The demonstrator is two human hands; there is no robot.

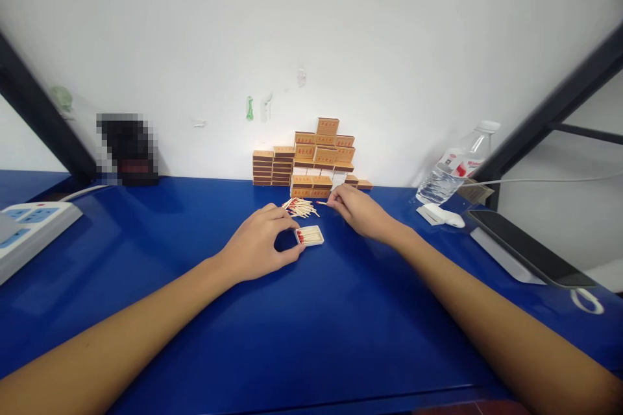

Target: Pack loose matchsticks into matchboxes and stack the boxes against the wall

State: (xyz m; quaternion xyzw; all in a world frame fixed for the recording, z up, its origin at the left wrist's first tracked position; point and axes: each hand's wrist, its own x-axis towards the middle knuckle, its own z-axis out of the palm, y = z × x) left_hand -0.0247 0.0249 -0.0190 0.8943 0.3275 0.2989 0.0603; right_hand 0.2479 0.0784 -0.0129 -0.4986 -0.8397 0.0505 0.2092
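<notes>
My left hand (263, 240) grips the left end of a small white matchbox tray (316, 244) between thumb and fingers. Several red-tipped matches (309, 234) lie side by side inside the tray, which rests on the blue table. Pinched in my right hand (357, 209) is a single match (321, 202), its red head pointing left, just above the table. Between the hands, behind the tray, a loose pile of matches (300, 207) is spread. Stacked matchboxes (311, 187) stand just beyond the pile, close to my right fingers.
More matchboxes (272, 166) are stacked against the white wall. A power strip (39, 233) lies at left, near a blurred dark object (134, 149). At right are a tilted water bottle (455, 165), a white item (440, 214) and a phone (530, 246).
</notes>
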